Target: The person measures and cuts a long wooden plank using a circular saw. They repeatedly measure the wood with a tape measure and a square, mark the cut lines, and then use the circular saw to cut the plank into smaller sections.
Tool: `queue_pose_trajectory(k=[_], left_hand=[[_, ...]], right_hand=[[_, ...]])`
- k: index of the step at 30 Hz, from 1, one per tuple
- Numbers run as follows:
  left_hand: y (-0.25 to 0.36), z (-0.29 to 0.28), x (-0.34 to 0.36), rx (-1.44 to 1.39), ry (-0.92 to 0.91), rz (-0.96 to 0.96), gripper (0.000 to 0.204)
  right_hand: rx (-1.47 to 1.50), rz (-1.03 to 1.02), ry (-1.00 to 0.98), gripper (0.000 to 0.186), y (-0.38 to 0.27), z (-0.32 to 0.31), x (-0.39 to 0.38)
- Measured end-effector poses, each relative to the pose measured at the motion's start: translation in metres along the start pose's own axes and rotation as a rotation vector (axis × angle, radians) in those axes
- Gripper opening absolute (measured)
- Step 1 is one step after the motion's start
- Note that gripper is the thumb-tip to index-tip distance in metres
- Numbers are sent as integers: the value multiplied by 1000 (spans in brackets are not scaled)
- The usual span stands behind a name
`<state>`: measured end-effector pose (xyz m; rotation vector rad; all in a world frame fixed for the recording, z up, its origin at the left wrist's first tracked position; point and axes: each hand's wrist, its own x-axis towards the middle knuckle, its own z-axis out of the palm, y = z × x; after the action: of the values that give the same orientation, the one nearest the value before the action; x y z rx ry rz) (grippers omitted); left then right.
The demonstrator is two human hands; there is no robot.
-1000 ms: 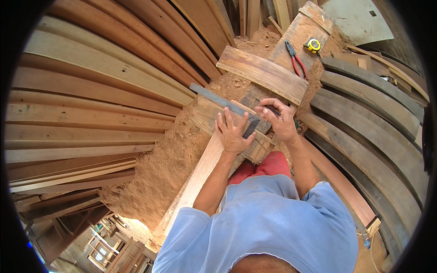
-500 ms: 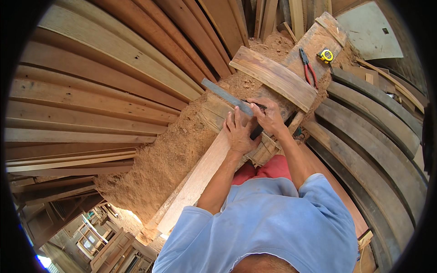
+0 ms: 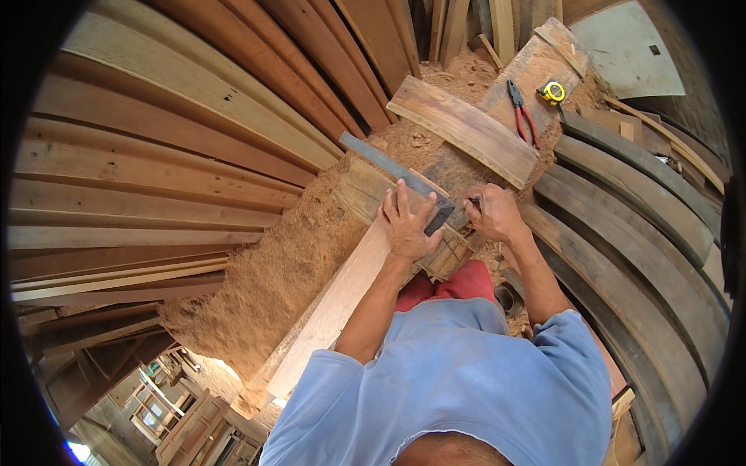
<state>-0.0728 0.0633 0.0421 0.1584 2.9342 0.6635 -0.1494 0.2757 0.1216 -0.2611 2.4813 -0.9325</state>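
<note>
A pale wooden plank (image 3: 334,311) runs up from the lower left to the middle of the bench. Across its far end lies a metal try square (image 3: 381,161), its blade pointing to the upper left and its short dark leg toward me. My left hand (image 3: 408,224) holds the square against the wood, fingers spread and touching the blade, the thumb by the short leg. Just right of the square, my right hand (image 3: 496,213) is closed, with a small dark thing at its fingertips that I cannot make out. It is apart from the square.
Beyond my hands a wooden board (image 3: 466,130) lies crosswise on the bench. Red-handled pliers (image 3: 522,113) and a yellow tape measure (image 3: 552,92) lie behind it. Sawdust (image 3: 264,264) heaps left of the plank. Stacked planks (image 3: 155,163) and dark curved-looking boards (image 3: 622,225) flank the bench.
My right hand has moved off the square, to the right and slightly nearer me. The square's short leg now shows. My left hand stays on the square, nearly in place.
</note>
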Motion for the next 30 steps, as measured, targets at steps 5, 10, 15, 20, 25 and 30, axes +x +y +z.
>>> queue_pose_trajectory(k=[5, 10, 15, 20, 25, 30], left_hand=[[1, 0, 1, 10, -7, 21, 79], [0, -1, 1, 24, 4, 15, 92], [-5, 7, 0, -50, 76, -51, 104], [10, -6, 18, 192, -116, -172, 108], [17, -16, 23, 104, -195, -175, 108], [36, 4, 4, 179, -155, -142, 110]], right_hand=[[50, 218, -91, 32, 28, 53, 5], [409, 175, 28, 30, 49, 98, 9], [589, 285, 260, 31, 84, 16, 13], [512, 163, 590, 28, 158, -72, 42], [356, 292, 562, 28, 221, -108, 66], [446, 349, 423, 31, 253, -96, 81]])
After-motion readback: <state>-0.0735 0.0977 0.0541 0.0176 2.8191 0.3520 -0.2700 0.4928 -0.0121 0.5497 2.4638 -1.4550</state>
